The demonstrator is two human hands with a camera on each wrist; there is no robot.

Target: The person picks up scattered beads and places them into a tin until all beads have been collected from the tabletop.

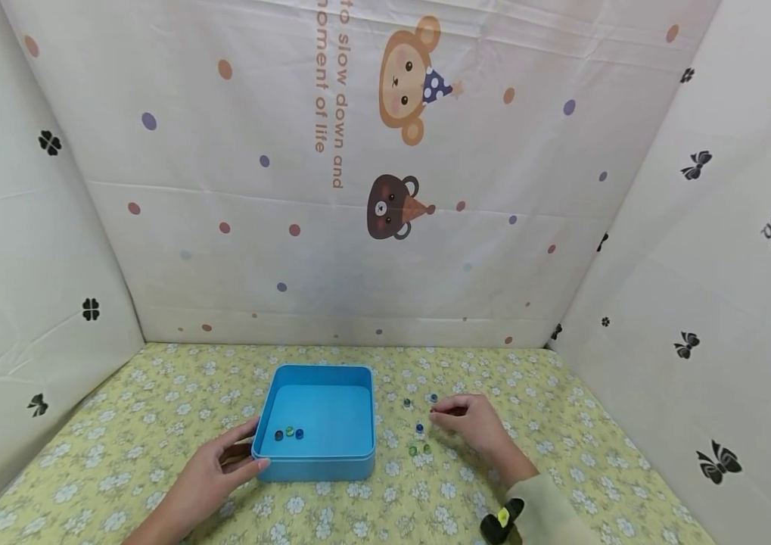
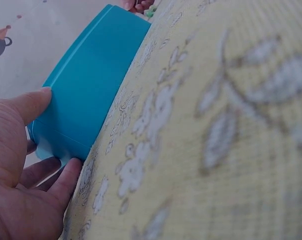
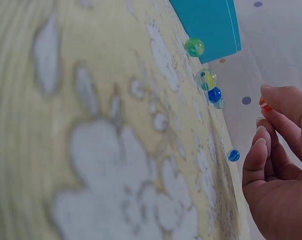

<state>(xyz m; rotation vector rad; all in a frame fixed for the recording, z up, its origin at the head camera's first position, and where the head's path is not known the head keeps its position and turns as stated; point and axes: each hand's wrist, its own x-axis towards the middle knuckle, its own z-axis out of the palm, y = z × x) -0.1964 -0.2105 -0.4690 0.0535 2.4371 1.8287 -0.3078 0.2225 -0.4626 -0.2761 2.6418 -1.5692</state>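
Observation:
A light-blue square box (image 1: 317, 468) sits on the table, its top uncovered. My left hand (image 1: 218, 465) grips its near left corner, the thumb on the front wall and the fingers at the left side. Inside, near the left wall, lie a dark brown marble (image 1: 279, 435), a green marble (image 1: 290, 431) and a blue marble (image 1: 300, 434). Right of the box, my right hand (image 1: 477, 425) pinches a red marble (image 3: 264, 104) between thumb and index finger. Several glass marbles lie on the cloth between box and hand, among them a blue one (image 1: 419, 428) and a green one (image 1: 413, 450).
A yellow flowered cloth (image 1: 174, 409) covers the table. White printed sheets stand as a back wall (image 1: 331, 272), a left wall (image 1: 17, 250) and a right wall (image 1: 657, 288). On the right wrist is a black band with a yellow flower (image 1: 503, 518).

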